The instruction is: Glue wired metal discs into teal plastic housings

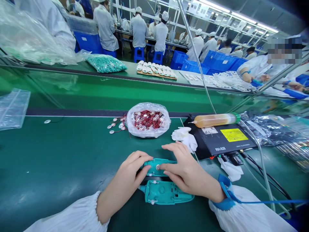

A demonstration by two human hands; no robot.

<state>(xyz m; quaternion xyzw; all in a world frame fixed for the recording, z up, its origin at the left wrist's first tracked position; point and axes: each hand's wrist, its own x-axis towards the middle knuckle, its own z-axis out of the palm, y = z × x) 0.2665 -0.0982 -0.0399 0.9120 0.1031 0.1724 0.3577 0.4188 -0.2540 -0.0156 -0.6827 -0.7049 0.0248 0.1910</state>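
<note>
A teal plastic shell half [152, 162] lies on the green bench between my hands. My left hand [129, 172] grips its left end, thumb on the near edge and fingers on the far edge. Inside the shell sits a small round silvery disc [158, 167]. The index fingertip of my right hand [189, 170] touches this disc; its other fingers are spread over the shell's right part and hide it. Closer to me, a second teal shell half [166, 195] rests hollow side up, with a narrow tip at its left.
A bag of red-wired discs [148, 120] stands beyond my hands, with loose discs [117, 125] beside it. A black RH-928 box [217, 138] carries an amber syringe [214, 120]. White tissue [185, 137] lies near it. A blue wrist strap [225, 193] trails a cord rightward.
</note>
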